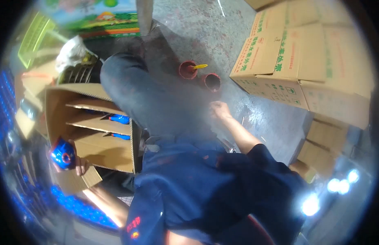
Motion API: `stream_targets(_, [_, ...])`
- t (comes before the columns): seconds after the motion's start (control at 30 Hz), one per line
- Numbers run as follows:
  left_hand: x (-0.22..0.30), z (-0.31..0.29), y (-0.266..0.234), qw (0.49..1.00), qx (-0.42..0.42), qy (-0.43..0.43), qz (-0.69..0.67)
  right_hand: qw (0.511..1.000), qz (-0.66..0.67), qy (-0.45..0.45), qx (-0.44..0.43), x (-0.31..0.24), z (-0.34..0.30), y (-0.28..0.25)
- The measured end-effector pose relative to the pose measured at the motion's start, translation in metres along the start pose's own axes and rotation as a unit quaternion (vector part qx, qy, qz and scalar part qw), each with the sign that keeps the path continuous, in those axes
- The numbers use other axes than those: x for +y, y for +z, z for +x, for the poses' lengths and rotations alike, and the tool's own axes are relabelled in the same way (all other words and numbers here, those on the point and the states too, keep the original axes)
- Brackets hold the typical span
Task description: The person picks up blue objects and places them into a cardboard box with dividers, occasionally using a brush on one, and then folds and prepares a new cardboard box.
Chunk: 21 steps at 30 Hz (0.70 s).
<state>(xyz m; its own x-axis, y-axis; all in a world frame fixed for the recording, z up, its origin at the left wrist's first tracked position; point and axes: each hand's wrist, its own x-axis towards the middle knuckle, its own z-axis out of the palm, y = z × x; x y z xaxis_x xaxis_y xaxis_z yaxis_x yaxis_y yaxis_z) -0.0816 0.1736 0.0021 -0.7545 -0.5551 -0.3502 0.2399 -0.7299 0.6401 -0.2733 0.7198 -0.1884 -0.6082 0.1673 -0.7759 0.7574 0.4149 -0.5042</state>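
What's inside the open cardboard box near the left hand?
Cardboard dividers and at least two blue objects; whatever lies deeper between the dividers is covered from view.

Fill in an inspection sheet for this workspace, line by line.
Surface: grey floor with dark red marks.
Job's things: shiny blue piece with a red ring, held up at the open cardboard box; dividers split the box, and more blue pieces show inside.
Clutter: two red tubs on the floor, a yellow handle sticking out of one.
Hands: left hand grips the blue piece; right hand is loosely curled, its contents unclear.
Cables: nothing seen.
Surroundings: large cardboard boxes on the right, yellow-green basket at upper left.
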Motion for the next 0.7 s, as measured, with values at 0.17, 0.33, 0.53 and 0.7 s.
stream_targets(0.17, [-0.043, 0.014, 0.073, 0.999, -0.027, -0.036, 0.025, 0.941, 0.322, -0.101, -0.018, 0.002, 0.122, 0.023])
stream_targets(0.33, [-0.122, 0.052, 0.157, 0.988, -0.052, -0.129, 0.066, 0.948, 0.312, -0.035, 0.051, -0.071, 0.198, 0.048])
stream_targets(0.53, [-0.186, 0.048, 0.230, 0.941, -0.010, -0.273, 0.198, 0.975, 0.054, -0.185, 0.111, -0.071, 0.182, 0.077])
stream_targets(0.7, [-0.222, 0.052, 0.269, 0.890, -0.016, -0.335, 0.308, 0.917, 0.389, -0.074, 0.039, -0.042, 0.156, 0.040])
